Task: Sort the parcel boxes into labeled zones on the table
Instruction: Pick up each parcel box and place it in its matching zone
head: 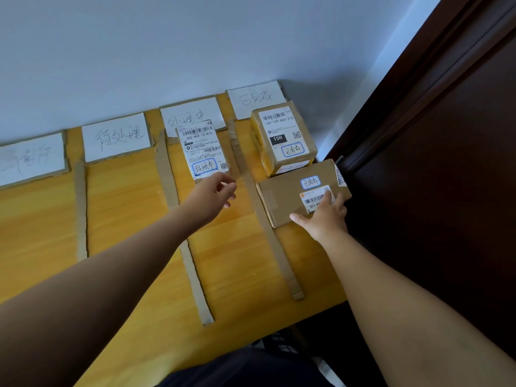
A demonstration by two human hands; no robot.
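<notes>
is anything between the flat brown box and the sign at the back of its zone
Yes. A yellow-taped box sits in the same rightmost zone, behind the flat brown box and in front of the sign at the wall. The two boxes look touching or nearly so. The right hand rests on the flat brown box.

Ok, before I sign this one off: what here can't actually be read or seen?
Head view only.
Label on the flat brown box: the code after 507- is covered by the right hand.
The leftmost zone sign: cut off by the left edge, writing faint.
Fine print on the white parcel: too small to read.
Front label of the yellow-taped box: lower part hidden behind the flat brown box.
</notes>
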